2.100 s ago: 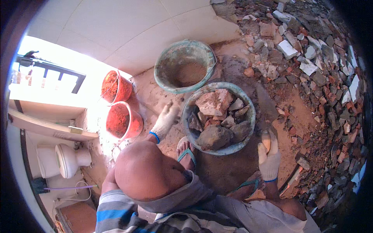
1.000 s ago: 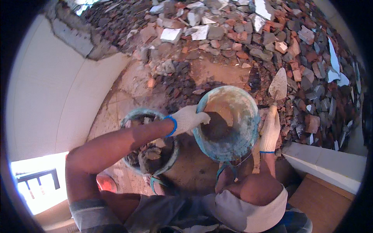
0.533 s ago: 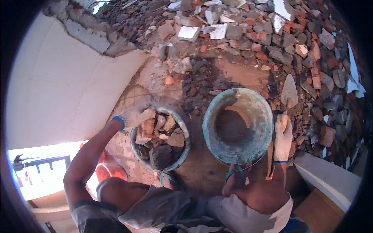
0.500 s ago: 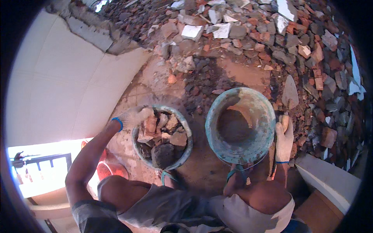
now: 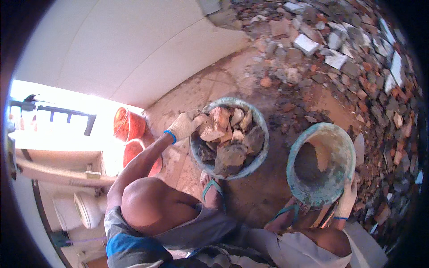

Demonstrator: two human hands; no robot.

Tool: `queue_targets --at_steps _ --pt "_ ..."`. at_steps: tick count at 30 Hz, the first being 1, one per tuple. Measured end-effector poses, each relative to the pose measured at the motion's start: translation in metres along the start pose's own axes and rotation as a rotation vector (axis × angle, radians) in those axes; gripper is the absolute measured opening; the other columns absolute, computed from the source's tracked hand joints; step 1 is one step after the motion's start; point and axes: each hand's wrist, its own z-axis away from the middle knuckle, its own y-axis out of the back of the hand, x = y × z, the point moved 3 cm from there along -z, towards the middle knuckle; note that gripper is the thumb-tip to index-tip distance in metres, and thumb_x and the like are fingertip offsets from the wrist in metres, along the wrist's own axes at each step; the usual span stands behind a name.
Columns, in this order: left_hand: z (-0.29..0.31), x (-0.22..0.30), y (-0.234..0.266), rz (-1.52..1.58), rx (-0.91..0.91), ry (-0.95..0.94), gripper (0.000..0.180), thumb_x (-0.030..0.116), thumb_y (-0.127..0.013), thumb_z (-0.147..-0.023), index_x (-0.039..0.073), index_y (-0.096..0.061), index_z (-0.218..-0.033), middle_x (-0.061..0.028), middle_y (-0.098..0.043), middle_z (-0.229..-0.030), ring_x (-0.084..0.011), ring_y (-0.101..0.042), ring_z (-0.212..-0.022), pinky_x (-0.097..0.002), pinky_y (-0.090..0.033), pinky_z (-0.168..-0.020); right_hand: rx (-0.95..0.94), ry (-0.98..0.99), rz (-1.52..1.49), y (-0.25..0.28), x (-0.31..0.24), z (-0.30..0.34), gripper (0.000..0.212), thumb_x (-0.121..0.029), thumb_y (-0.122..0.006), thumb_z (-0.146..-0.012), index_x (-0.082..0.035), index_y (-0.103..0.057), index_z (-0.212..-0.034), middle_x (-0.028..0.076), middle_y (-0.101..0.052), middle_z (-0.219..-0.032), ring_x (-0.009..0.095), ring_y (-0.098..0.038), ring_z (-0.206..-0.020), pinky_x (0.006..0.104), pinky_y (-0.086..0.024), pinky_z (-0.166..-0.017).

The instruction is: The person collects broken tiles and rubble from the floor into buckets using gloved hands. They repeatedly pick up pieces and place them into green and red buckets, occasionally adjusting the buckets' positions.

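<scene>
My left hand [image 5: 183,127], in a pale knit glove with a blue cuff, grips the left rim of a rubble-filled bucket [image 5: 265,147]. Broken brick and concrete chunks [image 5: 230,159] heap up inside it. To the right stands a second greenish, mortar-stained bucket [image 5: 294,181], with only a dark layer visible at its bottom. Close against that bucket's right side is my gloved right hand [image 5: 346,200], closed round a trowel's handle, which is mostly hidden. The trowel's blade [image 5: 359,145] shows past the bucket's rim.
A large rubble heap [image 5: 380,94] covers the far and right side. A pale wall panel [image 5: 147,40] leans in at far left. Two orange buckets [image 5: 128,125] stand on the left, before a toilet [image 5: 87,210]. My sandalled feet [image 5: 213,192] are just behind the buckets.
The view has swung left, so both buckets appear farther right and the orange buckets and toilet show more. My left hand has shifted from beside the chunks onto the bucket's rim.
</scene>
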Motion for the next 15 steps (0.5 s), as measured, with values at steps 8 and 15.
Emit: queue_targets --at_steps 8,15 --pt "-0.002 -0.176 0.057 -0.119 0.359 0.056 0.05 0.04 -0.059 -0.113 0.004 -0.074 -0.144 -0.0259 -0.078 -0.136 -0.0378 -0.074 -0.131 -0.0456 -0.056 -0.114 -0.086 0.044 -0.068 -0.001 -0.016 0.009 0.069 -0.03 -0.065 -0.107 0.012 -0.053 -0.16 0.018 -0.068 -0.148 0.026 -0.065 -0.13 0.0372 -0.048 -0.114" --pt "-0.021 -0.347 0.154 -1.029 -0.01 -0.004 0.046 0.029 -0.07 -0.103 0.004 -0.074 -0.142 -0.0207 -0.078 -0.127 -0.0392 -0.074 -0.118 -0.0459 -0.06 -0.102 -0.249 0.031 -0.041 -0.045 -0.064 0.029 0.063 -0.019 -0.068 -0.1 0.005 -0.059 -0.158 0.015 -0.073 -0.142 0.025 -0.067 -0.129 0.0377 -0.05 -0.114"
